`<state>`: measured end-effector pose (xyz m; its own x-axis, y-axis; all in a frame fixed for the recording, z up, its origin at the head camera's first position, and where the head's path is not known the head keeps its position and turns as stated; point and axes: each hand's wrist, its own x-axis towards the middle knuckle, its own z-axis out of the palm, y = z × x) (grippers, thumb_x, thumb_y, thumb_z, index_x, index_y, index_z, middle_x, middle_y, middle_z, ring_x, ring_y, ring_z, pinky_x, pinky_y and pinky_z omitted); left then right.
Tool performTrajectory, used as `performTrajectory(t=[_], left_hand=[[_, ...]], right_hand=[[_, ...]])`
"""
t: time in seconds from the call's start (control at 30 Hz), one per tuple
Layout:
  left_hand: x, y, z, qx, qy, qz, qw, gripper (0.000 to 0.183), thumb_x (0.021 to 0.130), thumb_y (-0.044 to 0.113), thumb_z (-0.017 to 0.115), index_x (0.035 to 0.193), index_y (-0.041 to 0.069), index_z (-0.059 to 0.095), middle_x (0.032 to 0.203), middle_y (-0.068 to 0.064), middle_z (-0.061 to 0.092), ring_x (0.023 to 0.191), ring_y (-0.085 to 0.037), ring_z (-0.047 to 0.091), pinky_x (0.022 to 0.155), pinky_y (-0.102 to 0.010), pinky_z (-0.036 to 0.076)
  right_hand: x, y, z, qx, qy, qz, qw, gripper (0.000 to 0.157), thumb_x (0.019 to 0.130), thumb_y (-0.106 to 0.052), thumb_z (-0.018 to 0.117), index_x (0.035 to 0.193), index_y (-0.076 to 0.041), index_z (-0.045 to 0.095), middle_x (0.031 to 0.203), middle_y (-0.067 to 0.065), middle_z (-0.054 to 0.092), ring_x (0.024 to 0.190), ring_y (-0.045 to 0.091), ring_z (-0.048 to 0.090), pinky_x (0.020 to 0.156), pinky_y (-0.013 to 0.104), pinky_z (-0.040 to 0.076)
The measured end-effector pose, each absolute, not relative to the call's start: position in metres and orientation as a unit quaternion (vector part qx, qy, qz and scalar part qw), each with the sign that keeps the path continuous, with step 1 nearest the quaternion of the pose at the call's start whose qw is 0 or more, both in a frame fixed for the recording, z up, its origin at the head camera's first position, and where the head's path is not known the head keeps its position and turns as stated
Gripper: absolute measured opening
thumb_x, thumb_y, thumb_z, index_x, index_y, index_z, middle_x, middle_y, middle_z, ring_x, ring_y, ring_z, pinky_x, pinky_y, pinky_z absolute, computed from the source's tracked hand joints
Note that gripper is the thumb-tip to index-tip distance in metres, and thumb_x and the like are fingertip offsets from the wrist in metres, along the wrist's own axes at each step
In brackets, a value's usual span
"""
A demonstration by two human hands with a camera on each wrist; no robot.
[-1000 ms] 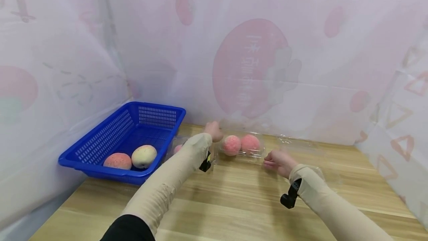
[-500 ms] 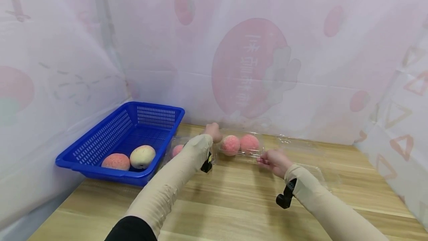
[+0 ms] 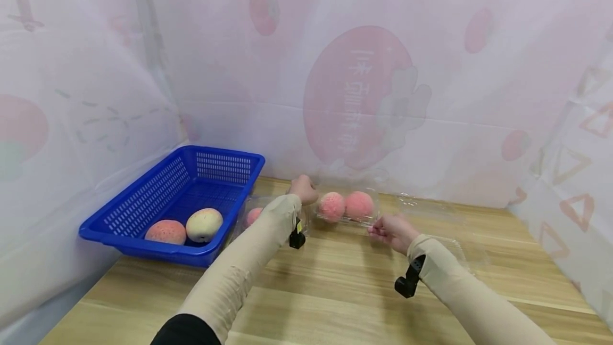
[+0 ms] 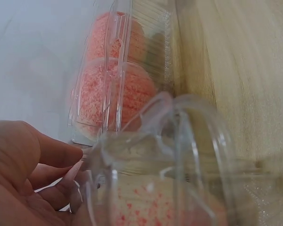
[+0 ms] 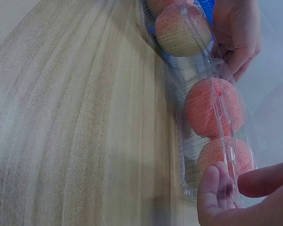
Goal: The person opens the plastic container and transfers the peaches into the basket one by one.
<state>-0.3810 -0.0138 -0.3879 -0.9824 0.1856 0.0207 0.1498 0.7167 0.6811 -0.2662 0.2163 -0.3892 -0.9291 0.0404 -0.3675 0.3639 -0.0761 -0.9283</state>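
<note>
A clear plastic clamshell box point(image 5: 188, 181) holds two pink peaches point(image 3: 345, 206) side by side near the back wall. My left hand point(image 3: 303, 189) pinches its left end; in the left wrist view a fingertip point(image 4: 74, 155) meets the box corner. With thumb and fingers, my right hand point(image 3: 394, 232) pinches the rim at the opposite end, as the right wrist view shows. Left of this box stands a second clear box point(image 4: 179, 155) with peaches in it, partly covered by my left forearm in the head view. One pale peach point(image 5: 181, 30) shows through its plastic.
A blue plastic basket point(image 3: 222, 194) stands at the left, with a pink peach point(image 3: 166, 232) and a pale yellow peach point(image 3: 204, 224) in it. More clear plastic packaging point(image 3: 426, 207) lies at the right on the wooden table point(image 3: 335, 292). Printed cloth point(image 3: 215, 57) walls the table in.
My right hand has moved slightly left to the box's right end and now pinches its rim. The left hand stays at the left end. The peaches have barely shifted.
</note>
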Motion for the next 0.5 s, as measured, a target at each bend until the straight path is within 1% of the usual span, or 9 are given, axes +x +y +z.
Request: performTrajectory(t=[0.1,0.13,0.2,0.27,0.33,0.43,0.5], left_hand=[[-0.381,-0.015,-0.386,0.089,0.913,0.399,0.019,0.031,0.077,-0.004,0.054,0.053,0.011,0.041,0.048,0.003,0.032,0.040,-0.009,0.024,0.038,-0.023,0.022],[-0.381,-0.015,-0.386,0.088,0.907,0.411,0.015,0.026,0.077,-0.004,0.055,0.055,0.008,0.047,0.052,0.002,0.038,0.042,-0.009,0.028,0.039,-0.023,0.024],[-0.381,-0.016,-0.385,0.087,0.896,0.434,0.010,0.014,0.078,-0.004,0.056,0.065,0.002,0.059,0.063,-0.003,0.052,0.048,-0.011,0.034,0.041,-0.023,0.029],[-0.381,-0.017,-0.384,0.086,0.886,0.455,0.004,0.011,0.079,-0.003,0.057,0.077,-0.001,0.068,0.079,-0.006,0.062,0.056,-0.014,0.041,0.045,-0.024,0.034],[-0.381,-0.018,-0.383,0.087,0.879,0.470,0.000,0.011,0.080,-0.002,0.059,0.081,-0.003,0.070,0.087,-0.008,0.063,0.060,-0.016,0.043,0.048,-0.026,0.036],[-0.381,-0.018,-0.382,0.093,0.869,0.487,0.005,0.011,0.084,0.000,0.058,0.075,-0.002,0.063,0.077,-0.010,0.059,0.056,-0.017,0.038,0.048,-0.028,0.032],[-0.379,-0.018,-0.380,0.096,0.854,0.512,0.009,0.011,0.085,-0.001,0.057,0.080,-0.004,0.066,0.080,-0.012,0.061,0.053,-0.015,0.043,0.047,-0.026,0.037]], right_hand=[[-0.267,0.217,-0.386,0.148,0.671,-0.717,0.111,0.019,0.090,0.016,0.039,0.107,0.014,0.046,0.087,0.017,0.057,0.074,0.019,0.061,0.081,0.029,0.055],[-0.267,0.218,-0.385,0.146,0.671,-0.718,0.111,0.019,0.090,0.016,0.039,0.107,0.014,0.046,0.087,0.017,0.058,0.073,0.019,0.061,0.081,0.029,0.055],[-0.267,0.218,-0.381,0.144,0.669,-0.721,0.109,0.017,0.089,0.016,0.040,0.105,0.013,0.046,0.088,0.017,0.058,0.072,0.018,0.062,0.080,0.028,0.055],[-0.267,0.219,-0.378,0.138,0.667,-0.724,0.110,0.016,0.089,0.016,0.039,0.102,0.013,0.046,0.089,0.018,0.056,0.071,0.018,0.061,0.080,0.028,0.055],[-0.267,0.219,-0.375,0.134,0.667,-0.725,0.111,0.015,0.089,0.016,0.039,0.101,0.012,0.046,0.092,0.020,0.055,0.071,0.018,0.061,0.082,0.029,0.055],[-0.267,0.220,-0.371,0.131,0.669,-0.723,0.113,0.015,0.089,0.016,0.039,0.102,0.013,0.046,0.097,0.022,0.052,0.074,0.019,0.060,0.085,0.030,0.054],[-0.268,0.220,-0.369,0.135,0.667,-0.724,0.110,0.016,0.089,0.016,0.040,0.104,0.013,0.045,0.099,0.022,0.051,0.076,0.020,0.060,0.085,0.030,0.054]])
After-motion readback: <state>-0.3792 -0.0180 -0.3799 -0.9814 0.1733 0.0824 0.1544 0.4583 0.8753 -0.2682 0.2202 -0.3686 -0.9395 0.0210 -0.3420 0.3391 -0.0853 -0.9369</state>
